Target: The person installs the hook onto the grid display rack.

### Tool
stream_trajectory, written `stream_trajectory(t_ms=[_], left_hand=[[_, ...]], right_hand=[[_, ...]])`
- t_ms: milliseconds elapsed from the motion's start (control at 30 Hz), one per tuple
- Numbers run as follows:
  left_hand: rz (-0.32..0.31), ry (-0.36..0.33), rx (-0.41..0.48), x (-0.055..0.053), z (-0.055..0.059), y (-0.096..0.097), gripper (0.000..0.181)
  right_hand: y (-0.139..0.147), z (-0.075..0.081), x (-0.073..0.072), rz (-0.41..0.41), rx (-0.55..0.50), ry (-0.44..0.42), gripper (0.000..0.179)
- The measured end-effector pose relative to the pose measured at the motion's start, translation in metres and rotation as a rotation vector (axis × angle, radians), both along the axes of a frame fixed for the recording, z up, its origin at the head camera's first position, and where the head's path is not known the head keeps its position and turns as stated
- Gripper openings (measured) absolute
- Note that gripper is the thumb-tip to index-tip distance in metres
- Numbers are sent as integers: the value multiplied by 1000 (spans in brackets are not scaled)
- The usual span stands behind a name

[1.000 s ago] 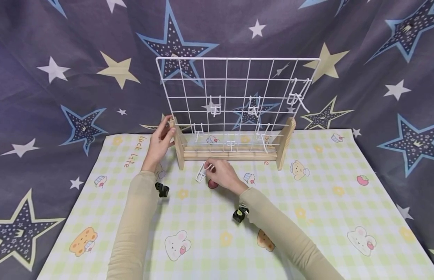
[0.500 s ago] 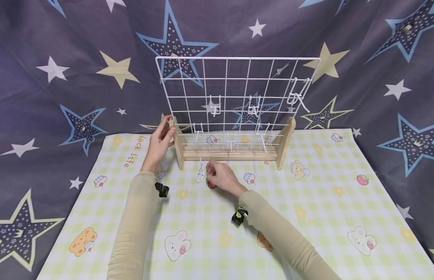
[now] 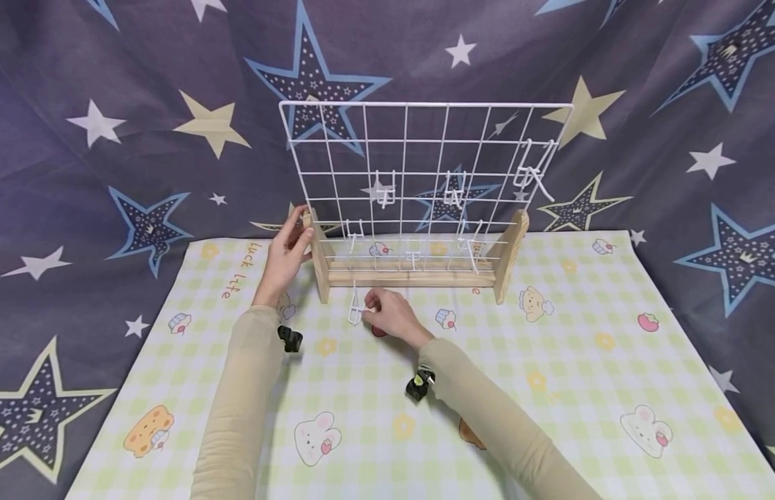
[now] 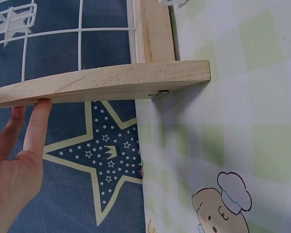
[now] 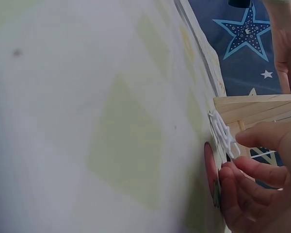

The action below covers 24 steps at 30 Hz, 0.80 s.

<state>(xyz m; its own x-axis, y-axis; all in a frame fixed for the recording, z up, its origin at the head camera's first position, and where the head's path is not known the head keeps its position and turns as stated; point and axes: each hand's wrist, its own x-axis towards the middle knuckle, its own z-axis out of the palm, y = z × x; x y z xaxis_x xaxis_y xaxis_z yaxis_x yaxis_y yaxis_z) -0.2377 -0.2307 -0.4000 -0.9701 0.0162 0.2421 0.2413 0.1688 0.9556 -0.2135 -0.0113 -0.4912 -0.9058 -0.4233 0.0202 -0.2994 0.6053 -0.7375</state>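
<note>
My right hand pinches a white wire hook low over the tablecloth, in front of the stand. In the right wrist view the hook lies at the thumb and fingertips, close to the cloth. A white wire grid panel stands upright in a wooden base. My left hand rests its fingertips against the outer side of the left wooden post. In the left wrist view, fairly straight fingers touch that post.
Other white hooks hang on the grid, among them one at the upper right and one near the centre. A checked tablecloth with cartoon prints covers the table. Behind hangs a dark star-patterned curtain.
My right hand has shifted slightly left and turned the hook, whose long wire now points more directly toward the stand. My left hand and the grid have stayed in place.
</note>
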Motion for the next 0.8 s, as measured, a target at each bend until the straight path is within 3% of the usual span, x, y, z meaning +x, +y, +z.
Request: stream_trajectory(t_ms=[333, 600, 800], left_hand=[[-10, -2, 8, 0, 0, -1, 53], [-14, 3, 15, -1, 1, 0, 54], [-8, -2, 15, -1, -1, 0, 53]], right_hand=[[-16, -6, -9, -24, -53, 9, 30], [-26, -8, -6, -27, -134, 3, 33], [-32, -8, -2, -41, -102, -33, 27]])
